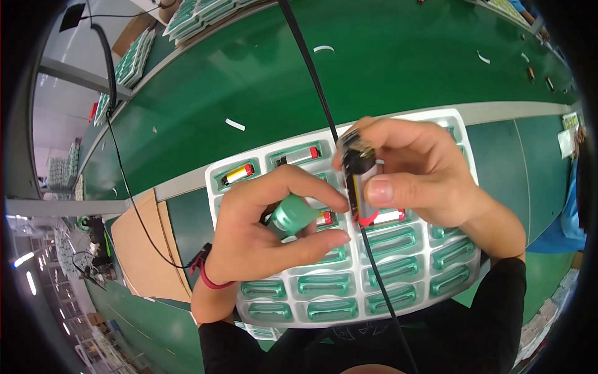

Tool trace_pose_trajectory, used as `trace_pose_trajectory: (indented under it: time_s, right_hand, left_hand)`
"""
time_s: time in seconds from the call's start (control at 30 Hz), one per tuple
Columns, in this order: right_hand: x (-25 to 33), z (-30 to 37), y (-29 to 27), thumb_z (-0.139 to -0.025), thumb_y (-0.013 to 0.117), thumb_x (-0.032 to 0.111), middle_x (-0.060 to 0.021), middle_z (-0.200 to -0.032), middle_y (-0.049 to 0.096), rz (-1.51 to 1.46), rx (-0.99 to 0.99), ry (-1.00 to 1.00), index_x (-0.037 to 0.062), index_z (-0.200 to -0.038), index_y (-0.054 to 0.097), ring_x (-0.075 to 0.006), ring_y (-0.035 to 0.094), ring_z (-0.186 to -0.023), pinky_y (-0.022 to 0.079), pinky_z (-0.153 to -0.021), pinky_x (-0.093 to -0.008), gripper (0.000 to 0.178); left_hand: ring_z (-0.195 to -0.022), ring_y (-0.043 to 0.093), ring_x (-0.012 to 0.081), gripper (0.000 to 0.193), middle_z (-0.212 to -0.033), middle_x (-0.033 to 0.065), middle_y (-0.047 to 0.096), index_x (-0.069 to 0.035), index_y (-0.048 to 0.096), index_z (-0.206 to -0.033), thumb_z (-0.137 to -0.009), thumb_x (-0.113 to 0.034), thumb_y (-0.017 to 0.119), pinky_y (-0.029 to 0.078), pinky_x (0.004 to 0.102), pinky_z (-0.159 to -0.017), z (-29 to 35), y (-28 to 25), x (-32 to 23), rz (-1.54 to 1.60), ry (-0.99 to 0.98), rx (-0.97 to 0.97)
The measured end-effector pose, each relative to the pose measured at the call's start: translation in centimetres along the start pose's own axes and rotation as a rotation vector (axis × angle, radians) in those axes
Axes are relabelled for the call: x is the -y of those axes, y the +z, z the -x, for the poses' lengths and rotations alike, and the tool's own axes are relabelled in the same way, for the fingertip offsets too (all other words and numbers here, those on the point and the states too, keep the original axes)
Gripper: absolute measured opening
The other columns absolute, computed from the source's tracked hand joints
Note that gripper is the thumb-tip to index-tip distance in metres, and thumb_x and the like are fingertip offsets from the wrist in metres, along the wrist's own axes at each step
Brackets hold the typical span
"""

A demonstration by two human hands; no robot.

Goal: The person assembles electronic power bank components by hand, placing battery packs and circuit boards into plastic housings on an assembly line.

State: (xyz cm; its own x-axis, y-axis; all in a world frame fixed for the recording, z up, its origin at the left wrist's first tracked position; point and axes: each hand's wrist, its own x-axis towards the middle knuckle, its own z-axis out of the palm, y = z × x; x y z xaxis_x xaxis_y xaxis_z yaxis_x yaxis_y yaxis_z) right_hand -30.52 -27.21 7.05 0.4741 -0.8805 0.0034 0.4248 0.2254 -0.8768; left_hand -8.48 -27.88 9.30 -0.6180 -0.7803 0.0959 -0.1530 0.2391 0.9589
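Observation:
My left hand (pixel 261 234) grips a green cylindrical cell (pixel 293 215) between thumb and fingers, above a white moulded tray (pixel 349 311). My right hand (pixel 417 174) pinches a small black part with a yellow face and a red end (pixel 360 184) upright, close beside the green cell. The tray has rows of oblong pockets. Most front pockets hold only green liners. A few rear pockets hold silver cells with red ends (pixel 238 174), and another (pixel 298 156) lies beside it.
A green conveyor belt (pixel 386 62) runs behind the tray, with small white scraps on it. A thin black cable (pixel 311 68) crosses from the top down over the tray. Brown cardboard (pixel 140 249) lies at the left. Stacks of trays (pixel 134 59) stand at the far left.

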Motion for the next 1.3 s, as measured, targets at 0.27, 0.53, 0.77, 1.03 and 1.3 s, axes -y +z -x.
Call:
trace_pose_trajectory:
  time_s: [0.27,0.53,0.77,1.03,1.3]
  right_hand:
    - [1.3,0.3,1.3,-0.089,0.06,0.012,-0.0114,-0.079,0.067,0.263,-0.051,0.21,-0.0075,-0.117,0.06,-0.011,0.058,-0.066,0.046,-0.059,-0.0227,0.034]
    - [1.1,0.2,1.1,-0.095,0.058,0.024,-0.0005,-0.072,0.061,0.304,0.031,0.259,-0.0003,-0.113,0.065,-0.0036,0.047,-0.062,0.037,-0.053,-0.0195,0.031]
    - [1.6,0.3,1.7,-0.095,0.056,0.02,-0.0009,-0.07,0.06,0.385,0.079,0.267,-0.0011,-0.113,0.064,-0.0034,0.044,-0.057,0.034,-0.049,-0.02,0.029]
    - [1.0,1.4,-0.1,-0.086,0.061,0.036,-0.0062,-0.063,0.061,0.602,0.171,0.078,-0.0062,-0.087,0.066,-0.0092,0.052,-0.05,0.037,-0.045,-0.0229,0.043]
    - [0.8,2.8,2.3,-0.084,0.066,0.035,-0.0074,-0.078,0.061,1.028,0.138,-0.088,-0.0031,-0.076,0.061,-0.0154,0.055,-0.064,0.04,-0.058,-0.0248,0.039]
  left_hand:
    - [-0.069,0.063,0.0201,0.03,-0.082,0.0152,0.067,0.002,0.065,-0.087,-0.059,0.007,0.075,0.049,0.0269,-0.057,0.7,-1.1,0.2,-0.648,0.585,-0.265]
    - [-0.063,0.063,0.0167,0.034,-0.091,0.0114,0.067,-0.007,0.068,-0.087,-0.057,0.004,0.078,0.049,0.024,-0.051,0.6,-0.5,0.6,-0.809,0.598,-0.295]
    - [-0.064,0.065,0.0183,0.029,-0.097,0.0099,0.068,-0.01,0.068,-0.086,-0.059,-0.004,0.078,0.05,0.0236,-0.051,0.9,-0.8,1.1,-0.807,0.653,-0.262]
    - [-0.054,0.055,0.0177,0.021,-0.081,0.0045,0.057,-0.008,0.056,-0.08,-0.066,-0.005,0.071,0.042,0.0293,-0.043,1.4,2.1,0.4,-0.506,0.565,-0.441]
    - [-0.054,0.053,0.0243,0.031,-0.081,0.0051,0.049,-0.007,0.05,-0.084,-0.063,-0.009,0.073,0.041,0.0329,-0.042,3.0,2.5,-0.2,-0.462,0.548,-0.382]
